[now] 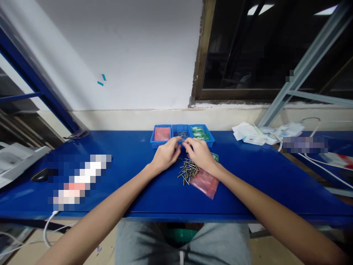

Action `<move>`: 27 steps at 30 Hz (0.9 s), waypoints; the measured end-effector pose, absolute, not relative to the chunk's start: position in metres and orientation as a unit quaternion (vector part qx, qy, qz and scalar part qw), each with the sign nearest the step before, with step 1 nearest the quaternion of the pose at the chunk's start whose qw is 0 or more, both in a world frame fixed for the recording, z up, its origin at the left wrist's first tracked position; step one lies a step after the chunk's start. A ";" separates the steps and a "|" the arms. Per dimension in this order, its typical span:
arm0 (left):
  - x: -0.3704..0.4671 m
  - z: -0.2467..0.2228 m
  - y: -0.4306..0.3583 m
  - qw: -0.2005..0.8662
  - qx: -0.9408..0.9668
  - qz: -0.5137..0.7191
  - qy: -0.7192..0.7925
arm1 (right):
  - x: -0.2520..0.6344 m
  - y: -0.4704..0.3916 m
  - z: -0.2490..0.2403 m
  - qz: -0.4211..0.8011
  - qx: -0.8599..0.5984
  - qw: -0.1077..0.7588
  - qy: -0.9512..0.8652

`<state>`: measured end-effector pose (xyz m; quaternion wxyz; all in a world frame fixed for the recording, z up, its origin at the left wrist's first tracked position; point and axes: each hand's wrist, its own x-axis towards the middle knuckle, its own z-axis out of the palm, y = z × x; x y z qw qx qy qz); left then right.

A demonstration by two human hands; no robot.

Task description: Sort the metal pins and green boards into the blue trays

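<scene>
My left hand (167, 151) and my right hand (199, 151) meet in front of the blue bins, fingers bent and pinched together. Whatever lies between the fingertips is too small to make out. Behind them stand three joined blue bins: the left one holds a pink bag (162, 134), the middle one small metal pins (180, 134), the right one green bags (199, 133). A loose pile of metal pins (188, 170) lies on the blue table just below my hands. A pink plastic bag (206, 183) lies beside the pile, partly under my right wrist.
White crumpled packaging (249, 134) lies at the back right, with white cables near it. At the left are a black mouse (40, 175), a blurred-out object and papers (16, 160). Metal frames rise on both sides of the blue table (129, 154).
</scene>
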<state>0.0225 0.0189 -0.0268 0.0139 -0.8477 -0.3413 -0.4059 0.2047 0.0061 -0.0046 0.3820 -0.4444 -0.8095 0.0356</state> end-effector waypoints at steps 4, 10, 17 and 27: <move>0.023 -0.029 0.021 0.001 -0.864 -0.398 -0.309 | 0.205 0.006 -0.005 0.032 -0.446 0.385 -0.808; 0.017 -0.024 0.025 0.013 -0.865 -0.416 -0.279 | 0.205 0.003 -0.007 -0.005 -0.434 0.347 -0.831; 0.014 -0.024 0.025 0.016 -0.870 -0.398 -0.290 | 0.205 0.001 -0.003 -0.017 -0.454 0.353 -0.818; 0.016 -0.014 0.023 -0.005 -0.858 -0.428 -0.284 | 0.204 0.012 -0.004 0.145 -0.413 0.416 -0.797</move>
